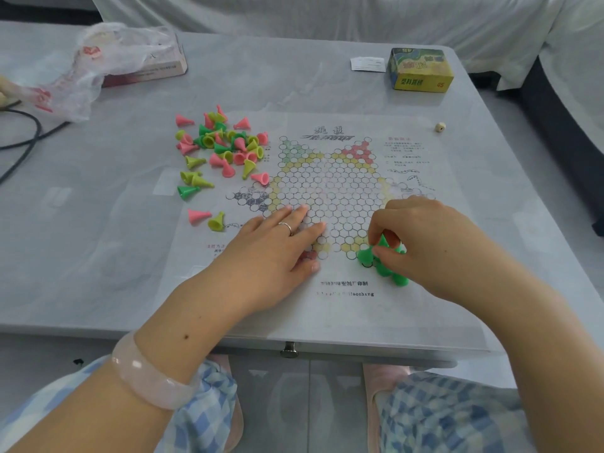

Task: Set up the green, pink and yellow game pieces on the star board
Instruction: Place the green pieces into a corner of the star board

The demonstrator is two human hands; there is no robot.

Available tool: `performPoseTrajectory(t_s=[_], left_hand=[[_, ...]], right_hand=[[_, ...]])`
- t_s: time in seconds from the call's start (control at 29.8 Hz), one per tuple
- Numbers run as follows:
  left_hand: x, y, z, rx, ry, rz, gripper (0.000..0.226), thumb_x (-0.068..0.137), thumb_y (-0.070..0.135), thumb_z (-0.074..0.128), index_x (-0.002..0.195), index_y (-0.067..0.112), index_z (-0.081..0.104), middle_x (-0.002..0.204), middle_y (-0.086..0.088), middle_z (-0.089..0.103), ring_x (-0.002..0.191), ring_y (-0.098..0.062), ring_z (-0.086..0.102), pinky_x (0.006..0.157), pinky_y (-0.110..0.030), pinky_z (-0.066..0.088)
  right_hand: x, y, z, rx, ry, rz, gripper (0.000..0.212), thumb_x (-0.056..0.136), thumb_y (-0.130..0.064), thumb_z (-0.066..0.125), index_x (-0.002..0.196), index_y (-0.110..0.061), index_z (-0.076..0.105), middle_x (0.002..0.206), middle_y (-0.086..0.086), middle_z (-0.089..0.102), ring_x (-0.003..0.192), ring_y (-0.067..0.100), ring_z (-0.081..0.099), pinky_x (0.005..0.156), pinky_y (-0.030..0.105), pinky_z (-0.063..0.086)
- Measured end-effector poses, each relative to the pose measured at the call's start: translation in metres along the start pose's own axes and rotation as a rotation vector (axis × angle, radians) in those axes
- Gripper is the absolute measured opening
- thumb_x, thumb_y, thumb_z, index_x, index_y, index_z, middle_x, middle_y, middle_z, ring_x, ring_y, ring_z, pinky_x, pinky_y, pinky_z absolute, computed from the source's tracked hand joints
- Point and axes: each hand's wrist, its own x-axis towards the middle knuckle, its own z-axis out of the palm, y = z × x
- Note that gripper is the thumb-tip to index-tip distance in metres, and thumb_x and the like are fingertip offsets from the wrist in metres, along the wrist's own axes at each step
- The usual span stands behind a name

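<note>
— Where are your hands?
— Your left hand (281,246) lies flat, fingers straight, on the star board (330,191). Your right hand (421,237) pinches a green piece (382,243) among the green cluster (379,266) at the board's near point.
— And the rest?
— The mixed pile (222,148) lies off the board's far-left edge.

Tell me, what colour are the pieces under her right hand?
Green pieces, standing on the board; the head view shows them.

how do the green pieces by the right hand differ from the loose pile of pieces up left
The green pieces stand upright on the board's near point, one colour, right hand pinching one. The pile lies tipped over, mixing green, pink and yellow, untouched. Both are the same cone-shaped pieces.
</note>
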Motion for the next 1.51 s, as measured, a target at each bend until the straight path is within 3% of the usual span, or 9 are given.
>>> performPoseTrajectory(t_s=[0.57, 0.77, 0.87, 1.08, 1.21, 1.31, 1.38, 1.41, 1.51], left_hand=[[0.000, 0.001, 0.000, 0.004, -0.008, 0.001, 0.056, 0.095, 0.046, 0.025, 0.145, 0.037, 0.001, 0.156, 0.005, -0.011, 0.143, -0.013, -0.010, 0.115, -0.033, 0.000], [-0.001, 0.001, -0.001, -0.005, 0.009, 0.006, 0.056, 0.095, 0.046, 0.026, 0.145, 0.037, 0.001, 0.156, 0.005, -0.011, 0.143, -0.012, -0.010, 0.115, -0.031, -0.001], [-0.002, 0.002, -0.003, -0.052, 0.058, 0.015, 0.053, 0.095, 0.044, 0.029, 0.145, 0.036, 0.011, 0.157, 0.006, 0.000, 0.144, -0.012, -0.001, 0.114, -0.029, 0.004], [-0.008, 0.003, -0.020, -0.180, 0.356, 0.011, 0.042, 0.095, 0.038, 0.037, 0.135, 0.026, 0.042, 0.143, 0.008, 0.039, 0.130, -0.014, 0.035, 0.104, -0.024, 0.026], [-0.015, -0.009, -0.039, -0.325, 0.410, -0.110, 0.036, 0.093, 0.033, 0.044, 0.129, 0.028, 0.049, 0.132, 0.011, 0.048, 0.122, -0.008, 0.040, 0.093, -0.015, 0.025], [-0.016, -0.033, -0.058, -0.466, 0.492, -0.252, 0.025, 0.090, 0.027, 0.052, 0.114, 0.028, 0.061, 0.095, 0.013, 0.055, 0.094, -0.010, 0.053, 0.083, -0.021, 0.043], [-0.012, -0.060, -0.063, -0.459, 0.532, -0.354, 0.017, 0.087, 0.017, 0.058, 0.099, 0.024, 0.066, 0.084, 0.010, 0.057, 0.077, -0.011, 0.053, 0.062, -0.014, 0.045], [-0.008, -0.074, -0.062, -0.417, 0.524, -0.411, 0.015, 0.084, 0.014, 0.060, 0.097, 0.020, 0.066, 0.085, 0.004, 0.059, 0.075, -0.014, 0.052, 0.060, -0.016, 0.041], [0.004, -0.106, -0.051, -0.348, 0.410, -0.534, 0.016, 0.077, 0.014, 0.069, 0.091, 0.013, 0.061, 0.091, -0.007, 0.057, 0.084, -0.024, 0.052, 0.072, -0.023, 0.032]], right_hand=[[0.000, 0.001, 0.002, -0.026, -0.038, -0.007, 0.006, 0.086, -0.023, 0.049, 0.084, -0.029, 0.050, 0.070, -0.017, 0.036, 0.083, 0.013, 0.044, 0.072, 0.029, 0.044], [0.001, 0.003, 0.003, -0.021, -0.040, -0.015, 0.009, 0.086, -0.025, 0.048, 0.082, -0.031, 0.042, 0.071, -0.017, 0.037, 0.082, 0.012, 0.042, 0.072, 0.028, 0.043], [0.000, 0.003, 0.001, 0.015, -0.038, -0.007, 0.008, 0.086, -0.033, 0.052, 0.084, -0.032, 0.043, 0.071, -0.017, 0.038, 0.079, 0.012, 0.043, 0.072, 0.028, 0.043], [0.005, 0.001, 0.002, 0.140, 0.152, -0.021, 0.015, 0.086, -0.039, 0.047, 0.090, -0.027, 0.056, 0.067, -0.013, 0.048, 0.068, 0.001, 0.044, 0.061, 0.017, 0.035], [0.014, -0.002, 0.008, 0.186, 0.168, -0.051, 0.017, 0.088, -0.036, 0.045, 0.088, -0.025, 0.059, 0.066, -0.015, 0.048, 0.066, -0.001, 0.044, 0.061, 0.013, 0.034], [0.020, 0.001, 0.009, 0.227, 0.238, -0.050, 0.018, 0.090, -0.031, 0.045, 0.084, -0.022, 0.060, 0.064, -0.016, 0.049, 0.064, -0.001, 0.044, 0.059, 0.013, 0.032], [0.021, 0.004, 0.008, 0.250, 0.274, -0.051, 0.019, 0.090, -0.029, 0.046, 0.083, -0.021, 0.061, 0.064, -0.015, 0.050, 0.064, -0.001, 0.045, 0.060, 0.018, 0.035], [0.022, 0.004, 0.007, 0.257, 0.285, -0.053, 0.018, 0.090, -0.029, 0.046, 0.082, -0.021, 0.060, 0.064, -0.015, 0.050, 0.064, 0.000, 0.045, 0.060, 0.020, 0.036], [0.019, 0.007, 0.005, 0.271, 0.306, -0.036, 0.018, 0.090, -0.026, 0.047, 0.081, -0.020, 0.060, 0.065, -0.013, 0.052, 0.064, 0.002, 0.047, 0.061, 0.021, 0.038]])
